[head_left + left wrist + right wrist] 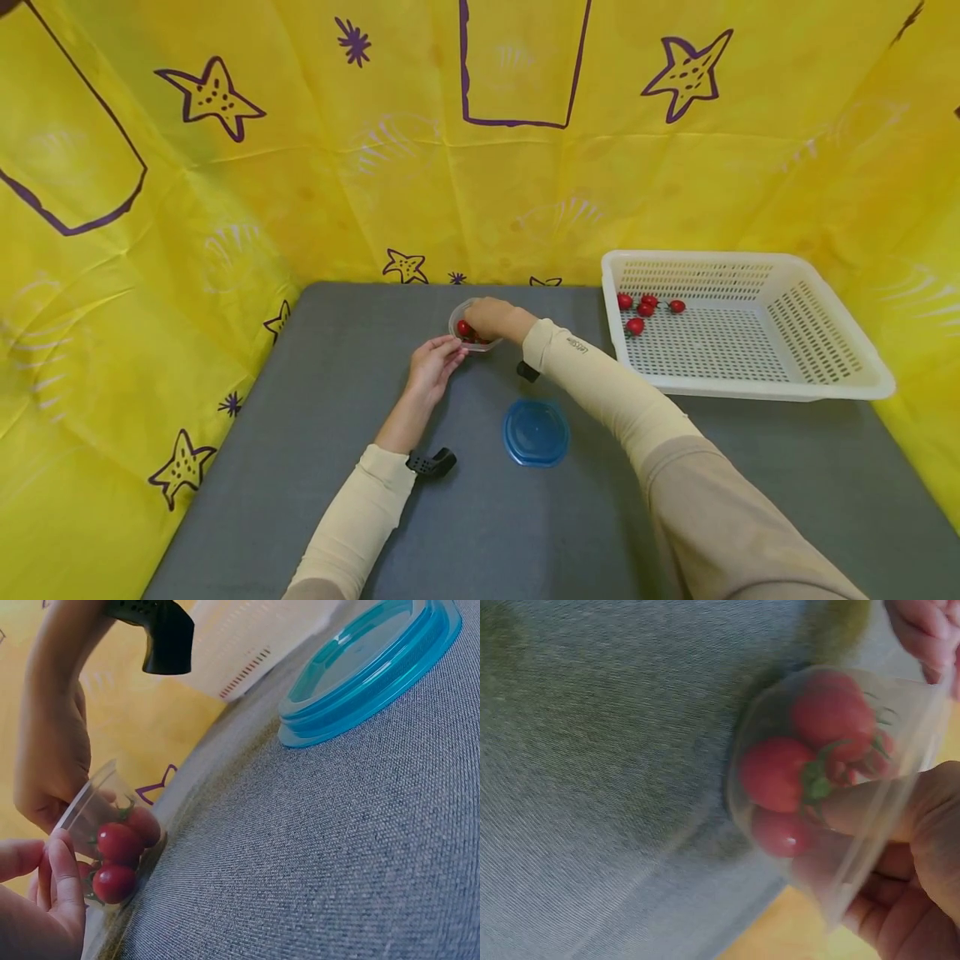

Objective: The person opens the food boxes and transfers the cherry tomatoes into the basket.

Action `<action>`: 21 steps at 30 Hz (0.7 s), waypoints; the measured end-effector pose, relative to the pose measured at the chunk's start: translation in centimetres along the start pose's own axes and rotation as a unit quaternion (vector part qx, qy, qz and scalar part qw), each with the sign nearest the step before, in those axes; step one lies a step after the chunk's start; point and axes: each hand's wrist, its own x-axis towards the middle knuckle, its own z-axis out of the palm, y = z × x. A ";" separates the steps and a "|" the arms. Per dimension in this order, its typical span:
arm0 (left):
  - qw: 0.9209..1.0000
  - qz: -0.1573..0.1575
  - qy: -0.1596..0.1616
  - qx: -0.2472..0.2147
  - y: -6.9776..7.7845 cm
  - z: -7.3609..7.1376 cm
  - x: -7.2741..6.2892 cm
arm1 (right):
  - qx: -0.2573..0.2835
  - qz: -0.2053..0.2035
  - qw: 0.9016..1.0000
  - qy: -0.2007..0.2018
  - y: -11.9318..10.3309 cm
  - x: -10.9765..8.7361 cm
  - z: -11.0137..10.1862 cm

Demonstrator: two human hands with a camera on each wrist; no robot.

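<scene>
The left hand (435,367) pinches a clear tub (480,347) by its rim on the counter (337,375); the right hand (495,318) dips inside among tomatoes (118,844), grip impossible to tell. A white basket (750,387) holds 5 more.

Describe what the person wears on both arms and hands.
The left hand and right hand are ungloved. Each arm has a cream fabric sleeve, the right one marked with small dark lettering near the wrist. Taupe fabric outer sleeves show higher up. Each wrist wears a perforated black band.
</scene>
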 end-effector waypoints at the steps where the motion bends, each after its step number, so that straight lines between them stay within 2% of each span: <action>1: 1.000 -0.001 0.000 -0.003 0.0 0.0 0.0 | 0.004 0.001 1.000 0.002 0.1 0.0 0.1; 13: 1.000 0.001 -0.001 0.001 0.2 0.0 0.0 | 0.037 -0.003 0.999 0.033 0.5 -0.2 0.0; 21: 1.000 0.000 -0.002 0.003 0.1 0.0 -0.1 | 0.002 -0.018 0.998 0.057 0.7 0.0 0.2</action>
